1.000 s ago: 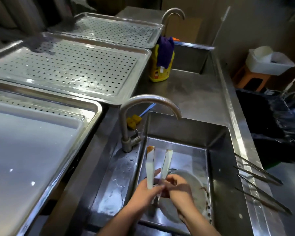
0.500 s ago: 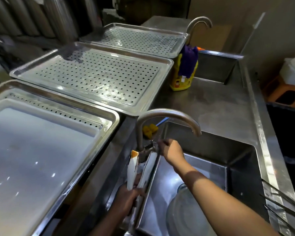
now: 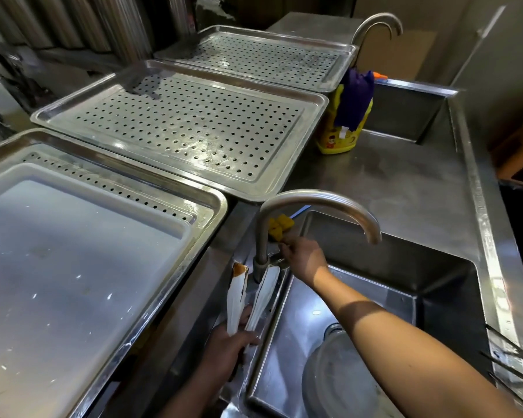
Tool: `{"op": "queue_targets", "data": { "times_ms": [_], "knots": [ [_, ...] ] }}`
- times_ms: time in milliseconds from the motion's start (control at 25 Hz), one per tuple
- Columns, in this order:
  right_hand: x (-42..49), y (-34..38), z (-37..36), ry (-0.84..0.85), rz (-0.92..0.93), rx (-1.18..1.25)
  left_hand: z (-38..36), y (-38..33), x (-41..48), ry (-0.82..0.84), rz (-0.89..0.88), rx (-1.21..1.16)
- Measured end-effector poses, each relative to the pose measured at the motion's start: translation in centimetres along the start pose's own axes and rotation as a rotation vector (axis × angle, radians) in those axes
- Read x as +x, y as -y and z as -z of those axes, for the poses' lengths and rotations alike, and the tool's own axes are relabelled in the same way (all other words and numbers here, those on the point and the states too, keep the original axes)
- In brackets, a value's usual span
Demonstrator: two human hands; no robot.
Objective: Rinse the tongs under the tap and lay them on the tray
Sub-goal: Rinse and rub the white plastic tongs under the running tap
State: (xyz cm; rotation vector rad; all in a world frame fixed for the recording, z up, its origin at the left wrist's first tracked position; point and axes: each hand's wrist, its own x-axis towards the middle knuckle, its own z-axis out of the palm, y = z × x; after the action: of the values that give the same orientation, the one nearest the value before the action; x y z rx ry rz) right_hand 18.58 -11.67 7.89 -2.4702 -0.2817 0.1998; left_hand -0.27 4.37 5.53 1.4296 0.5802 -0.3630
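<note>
1. The white-bladed metal tongs [image 3: 249,297], one tip stained orange-brown, stand tips-up in the left hand [image 3: 224,348], which is closed around their lower end over the wet left ledge of the steel sink [image 3: 447,285]; a second ago they were inside the basin with both hands on them.
2. The right hand [image 3: 304,257] has left the tongs and now rests on the lever at the base of the curved steel tap [image 3: 317,206], fingers curled; how tightly it grips, I cannot tell. No water shows at the spout, so the rinse appears finished or cut off, with laying-down next.
3. The near tray [image 3: 215,203], just left of the tongs, carries a pale plastic board; the perforated steel tray [image 3: 317,116] beyond it lies bare, well apart.
4. The raised tray rims and the tap's neck stand between tongs and trays; open room lies above them.
5. A glass bowl [image 3: 338,378] sits in the basin; a yellow sponge [image 3: 280,226] lies behind the tap.
</note>
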Motion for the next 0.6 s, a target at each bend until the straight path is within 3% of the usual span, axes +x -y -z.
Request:
{"op": "queue_targets", "data": {
  "times_ms": [600],
  "knots": [
    [-1.2,-1.2,-0.6,-0.078,-0.036,0.192,0.1,0.2,-1.4,-0.021,-0.028,0.072]
  ]
}}
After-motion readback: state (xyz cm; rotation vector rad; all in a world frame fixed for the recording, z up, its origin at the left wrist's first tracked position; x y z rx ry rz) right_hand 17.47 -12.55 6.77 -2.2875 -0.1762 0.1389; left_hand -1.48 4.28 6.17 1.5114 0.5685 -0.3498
